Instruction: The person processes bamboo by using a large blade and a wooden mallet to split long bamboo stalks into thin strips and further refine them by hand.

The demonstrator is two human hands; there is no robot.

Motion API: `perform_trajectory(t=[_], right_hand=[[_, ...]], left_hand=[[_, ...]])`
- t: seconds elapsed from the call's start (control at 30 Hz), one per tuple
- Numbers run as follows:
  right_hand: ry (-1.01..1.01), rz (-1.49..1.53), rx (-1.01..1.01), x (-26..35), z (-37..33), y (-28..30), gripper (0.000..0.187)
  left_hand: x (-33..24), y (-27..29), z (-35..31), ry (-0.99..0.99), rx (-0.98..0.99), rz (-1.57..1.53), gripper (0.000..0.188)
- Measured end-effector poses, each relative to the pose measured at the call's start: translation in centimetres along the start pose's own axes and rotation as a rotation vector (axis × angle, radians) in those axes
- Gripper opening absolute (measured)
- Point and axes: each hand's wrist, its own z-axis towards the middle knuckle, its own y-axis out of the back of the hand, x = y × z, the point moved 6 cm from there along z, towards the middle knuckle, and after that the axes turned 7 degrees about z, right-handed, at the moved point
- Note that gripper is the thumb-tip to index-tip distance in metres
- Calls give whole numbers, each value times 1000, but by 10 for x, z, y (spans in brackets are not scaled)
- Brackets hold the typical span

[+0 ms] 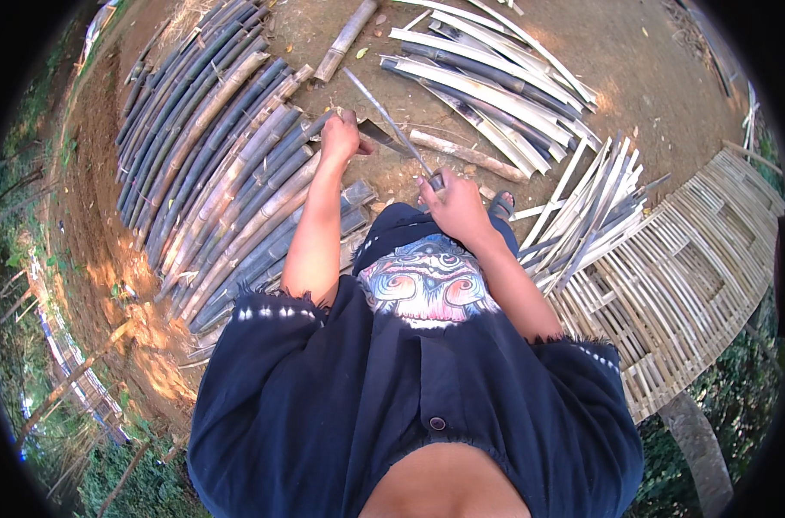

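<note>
No words, numbers, labels or signs can be read. The colourful print on the dark clothing, set in the middle of its front, is a drawing, and any lettering in it is too unclear to make out.

Brown earth ground, bearing a broad spread of long dark and tan bamboo poles at left, one short pole section at top centre, split pale-and-dark lengths at upper right, crisscrossed narrow strips nearer, and scattered leaves.
</note>
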Motion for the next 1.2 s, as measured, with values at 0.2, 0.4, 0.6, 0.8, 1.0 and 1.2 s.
perform_trajectory(t=[0.2,0.4,0.6,0.8,1.0,1.2], right_hand=[[-97,10,-46,-5,21,25,41],[-7,-120,-33,-22,24,9,39],[-74,30,29,-30,17,-9,39],[13,52,66,-19,16,-17,39],[100,81,-4,5,-1,-12,35],[66,69,10,3,2,-13,35]], left_hand=[[2,3,-1,-15,-12,4,52],[-4,0,-5,-38,-17,-44,49],[-1,2,-5,-35,-32,5,47],[-5,0,-2,-19,-8,50,50],[-5,-1,-7,-38,-53,26,52],[-4,-4,1,-26,-29,54,53]])
